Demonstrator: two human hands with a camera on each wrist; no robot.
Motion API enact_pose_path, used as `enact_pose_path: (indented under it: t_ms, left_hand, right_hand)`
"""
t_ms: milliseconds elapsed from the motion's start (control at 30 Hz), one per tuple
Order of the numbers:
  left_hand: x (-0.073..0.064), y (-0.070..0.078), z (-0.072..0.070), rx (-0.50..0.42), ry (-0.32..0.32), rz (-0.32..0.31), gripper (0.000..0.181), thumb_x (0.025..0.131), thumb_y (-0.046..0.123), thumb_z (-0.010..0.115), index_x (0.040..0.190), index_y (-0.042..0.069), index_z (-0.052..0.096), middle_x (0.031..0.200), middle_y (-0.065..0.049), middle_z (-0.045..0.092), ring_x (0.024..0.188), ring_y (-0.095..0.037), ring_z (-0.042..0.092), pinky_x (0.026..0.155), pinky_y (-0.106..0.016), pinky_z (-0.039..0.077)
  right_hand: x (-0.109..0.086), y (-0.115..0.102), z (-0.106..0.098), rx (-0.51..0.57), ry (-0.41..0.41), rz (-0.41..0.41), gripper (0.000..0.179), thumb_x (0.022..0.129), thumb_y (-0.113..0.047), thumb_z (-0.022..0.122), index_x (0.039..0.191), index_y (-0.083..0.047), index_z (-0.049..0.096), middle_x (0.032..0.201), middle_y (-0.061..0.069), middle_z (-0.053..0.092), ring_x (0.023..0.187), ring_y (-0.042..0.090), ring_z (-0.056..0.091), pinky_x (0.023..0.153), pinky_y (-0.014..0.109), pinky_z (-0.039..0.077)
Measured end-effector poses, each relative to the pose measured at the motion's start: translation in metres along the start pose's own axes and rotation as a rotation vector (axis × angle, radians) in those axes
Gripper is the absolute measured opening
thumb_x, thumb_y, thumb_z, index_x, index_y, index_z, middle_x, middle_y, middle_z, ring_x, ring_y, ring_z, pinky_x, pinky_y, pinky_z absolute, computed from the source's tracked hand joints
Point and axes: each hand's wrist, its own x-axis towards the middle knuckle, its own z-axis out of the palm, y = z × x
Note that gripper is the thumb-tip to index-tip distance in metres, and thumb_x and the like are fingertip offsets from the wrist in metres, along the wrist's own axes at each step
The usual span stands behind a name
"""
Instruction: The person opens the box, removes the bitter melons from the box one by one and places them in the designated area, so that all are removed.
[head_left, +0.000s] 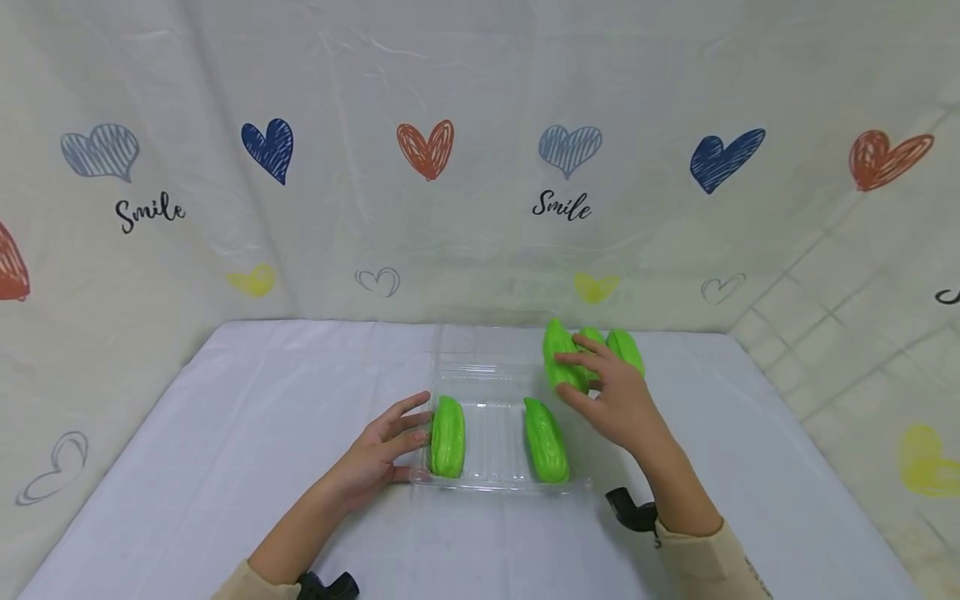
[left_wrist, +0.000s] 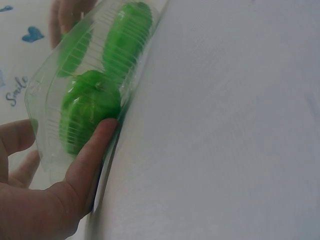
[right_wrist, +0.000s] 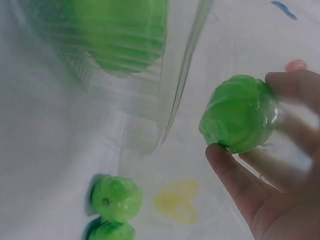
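Left hand point(head_left: 375, 458), fingers spread, touches clear container point(head_left: 492, 442) at its right, presumably steadying it; right hand point(head_left: 621, 402) pinches green vegetable point(head_left: 557, 340).

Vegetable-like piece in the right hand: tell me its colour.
Green; the vegetable-like piece in the right hand shows best in the right wrist view.

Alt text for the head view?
A person's right hand holds a green ridged vegetable-shaped piece near an open clear plastic container, while the left hand touches the container's left side. Inside lie two similar pieces, one at each side; two more sit behind the right hand on a white-covered table, before a heart-patterned backdrop.
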Motion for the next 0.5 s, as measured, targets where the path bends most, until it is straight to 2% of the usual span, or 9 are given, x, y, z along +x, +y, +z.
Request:
enact_pose_path:
  t_ms: [233,500]
  left_hand:
    - [0.0,0.001,-0.001,-0.001,0.006,-0.006,0.066,0.1,0.016,0.06,0.157,0.023,0.027,0.159,-0.015,0.03,0.132,-0.034,0.046,0.083,-0.044,0.059]
    - [-0.001,0.001,0.0,0.0,0.005,-0.008,0.066,0.101,0.016,0.059,0.158,0.023,0.027,0.159,-0.016,0.029,0.133,-0.035,0.045,0.084,-0.044,0.058]
  right_hand:
    - [0.002,0.006,-0.009,-0.009,0.043,0.005,0.038,0.088,-0.018,0.075,0.126,-0.01,0.069,0.151,0.015,0.046,0.135,0.039,0.047,0.084,0.044,0.059]
    - [0.001,0.017,-0.017,-0.01,0.089,0.032,0.038,0.09,-0.018,0.073,0.126,-0.007,0.068,0.151,0.017,0.045,0.13,0.041,0.052,0.085,0.047,0.058]
